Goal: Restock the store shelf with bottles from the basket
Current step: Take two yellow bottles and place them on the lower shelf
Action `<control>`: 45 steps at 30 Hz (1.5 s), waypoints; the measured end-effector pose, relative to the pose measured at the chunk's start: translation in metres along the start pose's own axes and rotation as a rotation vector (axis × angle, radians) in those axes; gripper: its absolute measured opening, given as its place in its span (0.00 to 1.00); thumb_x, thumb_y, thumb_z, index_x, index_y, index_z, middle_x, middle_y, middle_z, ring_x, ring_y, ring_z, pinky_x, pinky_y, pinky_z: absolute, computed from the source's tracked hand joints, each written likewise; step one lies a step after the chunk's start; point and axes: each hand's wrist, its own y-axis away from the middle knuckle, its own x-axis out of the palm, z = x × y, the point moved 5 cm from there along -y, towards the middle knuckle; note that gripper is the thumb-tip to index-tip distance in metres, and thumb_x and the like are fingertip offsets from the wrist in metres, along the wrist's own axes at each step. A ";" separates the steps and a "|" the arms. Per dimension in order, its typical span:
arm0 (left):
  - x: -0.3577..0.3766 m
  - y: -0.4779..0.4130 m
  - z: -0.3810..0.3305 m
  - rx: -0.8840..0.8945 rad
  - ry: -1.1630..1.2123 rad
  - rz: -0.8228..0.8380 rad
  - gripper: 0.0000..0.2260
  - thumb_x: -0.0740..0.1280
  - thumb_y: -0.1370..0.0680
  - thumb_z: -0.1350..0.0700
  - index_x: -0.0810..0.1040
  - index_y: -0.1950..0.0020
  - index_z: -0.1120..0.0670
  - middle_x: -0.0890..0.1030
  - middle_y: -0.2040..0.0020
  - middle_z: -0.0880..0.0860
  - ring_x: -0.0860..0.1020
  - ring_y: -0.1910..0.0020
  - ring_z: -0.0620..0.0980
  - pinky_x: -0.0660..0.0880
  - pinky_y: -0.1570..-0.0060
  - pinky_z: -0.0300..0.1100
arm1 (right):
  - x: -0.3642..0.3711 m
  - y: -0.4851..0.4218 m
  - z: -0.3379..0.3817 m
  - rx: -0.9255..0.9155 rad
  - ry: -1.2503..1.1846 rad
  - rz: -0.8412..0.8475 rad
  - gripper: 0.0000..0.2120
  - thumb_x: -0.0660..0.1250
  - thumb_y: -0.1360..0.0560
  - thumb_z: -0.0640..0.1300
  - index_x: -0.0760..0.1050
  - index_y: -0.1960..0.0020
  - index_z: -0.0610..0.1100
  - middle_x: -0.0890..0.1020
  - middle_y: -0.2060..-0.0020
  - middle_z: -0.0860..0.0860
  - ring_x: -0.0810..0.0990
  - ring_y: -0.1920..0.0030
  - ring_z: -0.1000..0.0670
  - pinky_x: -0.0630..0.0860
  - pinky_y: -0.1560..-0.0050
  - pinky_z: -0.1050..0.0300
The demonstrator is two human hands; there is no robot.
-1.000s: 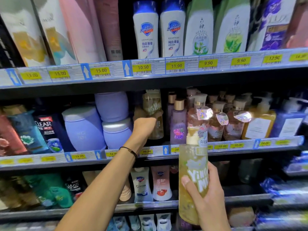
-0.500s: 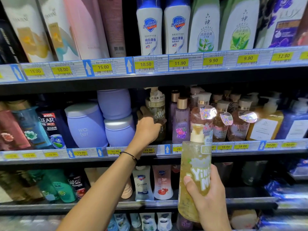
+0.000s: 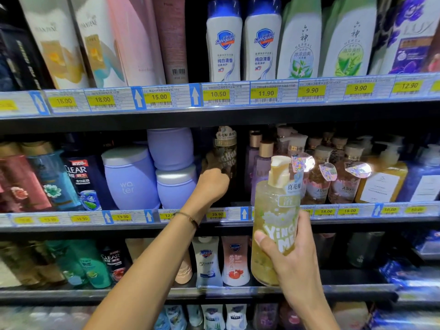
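My right hand (image 3: 295, 260) grips a yellow-green pump bottle (image 3: 276, 210) with white lettering, upright in front of the middle shelf (image 3: 333, 214). My left hand (image 3: 213, 184) reaches into the middle shelf and holds the lower part of a matching bottle (image 3: 226, 151) that stands deep in the dark gap between the lavender jars and the purple bottles. Its fingers are curled round that bottle. The basket is out of sight.
Lavender jars (image 3: 129, 177) stack left of the gap. Purple and pink pump bottles (image 3: 262, 163) and amber ones (image 3: 381, 177) crowd the right. The upper shelf (image 3: 214, 96) carries tall shampoo and white Safeguard bottles (image 3: 225, 41). More bottles (image 3: 207, 260) stand on the lower shelf.
My left hand has pushed the shelf bottle further back into the gap and now sits lower on it. The bottle in my right hand has stayed almost still.
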 end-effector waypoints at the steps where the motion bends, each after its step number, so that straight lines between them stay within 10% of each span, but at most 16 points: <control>1: -0.007 0.013 0.002 0.024 0.029 -0.051 0.10 0.59 0.20 0.65 0.72 0.40 0.64 0.75 0.41 0.63 0.73 0.38 0.65 0.69 0.46 0.49 | 0.002 -0.003 0.003 -0.025 0.033 0.007 0.30 0.73 0.38 0.63 0.69 0.39 0.59 0.81 0.48 0.58 0.80 0.48 0.57 0.75 0.51 0.67; 5: -0.035 0.077 0.007 0.352 0.168 -0.392 0.16 0.58 0.27 0.69 0.76 0.44 0.58 0.76 0.46 0.53 0.76 0.46 0.53 0.72 0.47 0.45 | 0.011 -0.022 0.013 -0.142 0.156 0.069 0.34 0.73 0.37 0.65 0.64 0.35 0.63 0.70 0.41 0.57 0.74 0.39 0.56 0.72 0.44 0.69; 11: -0.048 0.115 0.064 0.480 -0.278 -0.578 0.12 0.63 0.28 0.62 0.79 0.46 0.58 0.77 0.43 0.57 0.74 0.46 0.59 0.70 0.46 0.54 | 0.024 -0.044 0.034 -0.296 0.191 0.061 0.32 0.77 0.33 0.59 0.70 0.33 0.53 0.75 0.41 0.54 0.76 0.39 0.55 0.73 0.41 0.64; 18: -0.058 0.111 0.120 0.503 -0.510 -0.471 0.19 0.67 0.28 0.59 0.79 0.38 0.59 0.74 0.39 0.61 0.74 0.42 0.64 0.70 0.41 0.58 | 0.038 -0.067 0.035 -0.395 0.075 0.001 0.32 0.82 0.33 0.52 0.73 0.36 0.44 0.79 0.43 0.47 0.80 0.41 0.43 0.79 0.43 0.39; 33: -0.054 0.112 0.128 0.546 -0.477 -0.496 0.20 0.67 0.27 0.60 0.78 0.36 0.61 0.75 0.40 0.61 0.72 0.41 0.64 0.68 0.34 0.60 | 0.083 -0.089 -0.006 -0.130 0.416 -0.017 0.35 0.75 0.28 0.54 0.57 0.31 0.51 0.81 0.40 0.47 0.80 0.41 0.41 0.77 0.43 0.43; 45: -0.046 0.108 0.135 0.569 -0.413 -0.577 0.18 0.64 0.26 0.60 0.79 0.38 0.63 0.75 0.42 0.63 0.72 0.41 0.66 0.64 0.28 0.60 | 0.082 -0.085 -0.003 -0.204 0.730 -0.111 0.33 0.73 0.26 0.55 0.64 0.31 0.41 0.73 0.43 0.47 0.74 0.43 0.42 0.72 0.46 0.50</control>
